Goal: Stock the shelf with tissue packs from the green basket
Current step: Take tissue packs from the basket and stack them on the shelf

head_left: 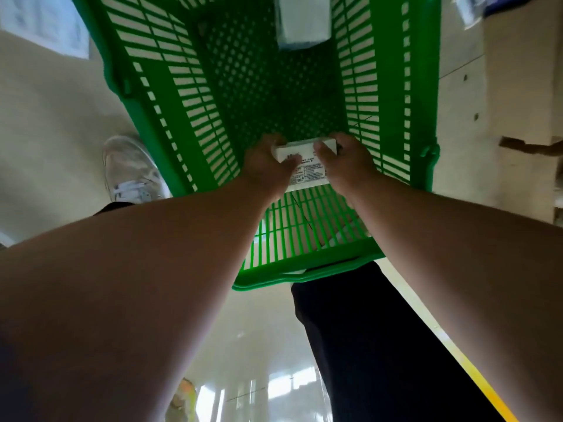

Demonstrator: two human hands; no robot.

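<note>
The green basket [189, 95] stands on the floor below me, its slatted walls filling the upper middle of the head view. Both my arms reach down into its near end. My left hand [268, 166] and my right hand [347, 162] grip the two ends of one white tissue pack [307, 169] with small printed text on its face. The pack is held just inside the basket's near wall. A second tissue pack [303, 21], white with a pale blue edge, lies at the far end of the basket floor.
A pale sneaker [131, 169] stands on the shiny floor left of the basket. A dark trouser leg [374, 345] is below the basket's near rim. A beige shelf unit or box [518, 95] rises on the right. A yellow floor line [481, 376] runs at lower right.
</note>
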